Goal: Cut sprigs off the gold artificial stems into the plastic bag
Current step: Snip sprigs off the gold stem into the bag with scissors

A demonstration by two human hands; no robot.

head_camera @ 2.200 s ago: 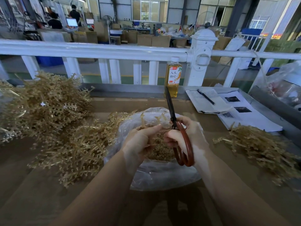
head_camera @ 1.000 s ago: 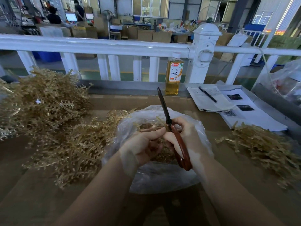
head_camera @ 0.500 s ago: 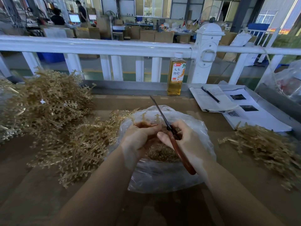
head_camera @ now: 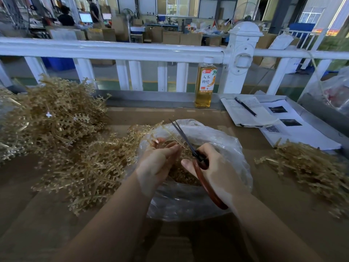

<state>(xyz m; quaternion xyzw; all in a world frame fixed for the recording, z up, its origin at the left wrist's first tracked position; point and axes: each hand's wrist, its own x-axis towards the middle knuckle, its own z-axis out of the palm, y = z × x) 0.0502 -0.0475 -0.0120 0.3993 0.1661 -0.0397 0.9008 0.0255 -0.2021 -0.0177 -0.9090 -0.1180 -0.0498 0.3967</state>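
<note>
A clear plastic bag lies open on the table's middle, with cut gold sprigs heaped inside. Over its mouth my left hand pinches a gold stem that reaches up and left past the bag's rim. My right hand grips red-handled scissors; their dark blades point up and left, slightly parted at the tip, and cross the stem. A large pile of gold stems lies to the left of the bag.
A smaller heap of gold stems lies at the right. A drink bottle stands at the table's back by a white railing. A notebook with a pen and printed sheets lie at back right.
The scissors have tilted from pointing straight up to leaning up-left, over the stem in my left hand. Both hands stay above the bag's mouth.
</note>
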